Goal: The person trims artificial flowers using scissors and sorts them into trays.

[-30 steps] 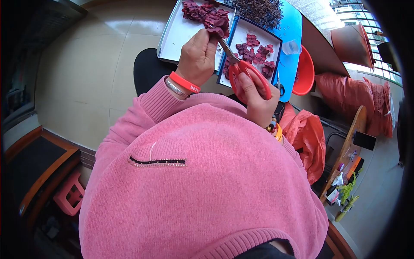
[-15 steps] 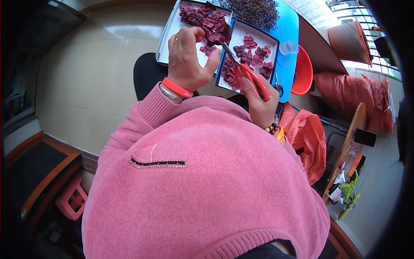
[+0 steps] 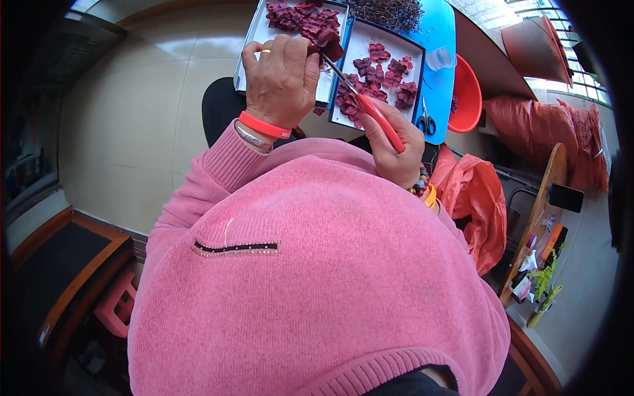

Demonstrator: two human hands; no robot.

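- Pink sweater (image 3: pixel 317 284) fills the foreground, trimmed dark strip on the chest. Both arms reach forward from it.
- Left wrist: red wristband (image 3: pixel 264 125) and a silver bangle (image 3: pixel 253 138). Right wrist: beads (image 3: pixel 421 183) plus a yellow band (image 3: pixel 430 196).
- Right hand (image 3: pixel 396 142): fingers wrapped around the red-handled scissors (image 3: pixel 380 120), blades angled up and left.
- Left hand (image 3: pixel 281 79): back facing the camera, ring on one finger, fingers bent, fingertips at the dark red flower (image 3: pixel 328 46). Can't tell whether they pinch it.
- Flower sits just right of the left fingertips, over the left box (image 3: pixel 323 86). Scissor tips reach its lower edge in view; actual contact unclear.
- Left box: white inside, dark red petal heap (image 3: pixel 300 16) toward its far end.
- Right box (image 3: pixel 360 43): dark blue rim, white floor, separate flower pieces (image 3: pixel 375 74) scattered across it.
- Black seat (image 3: pixel 220 109) left of the left box.
- Blue table (image 3: pixel 436 89), right of the right box: small black-handled scissors (image 3: pixel 426 124) near the edge, clear cup (image 3: pixel 438 58) farther up.
- Red basin (image 3: pixel 467 99) just beyond the table's right edge.
- Dark stem pile (image 3: pixel 386 14) behind the boxes.
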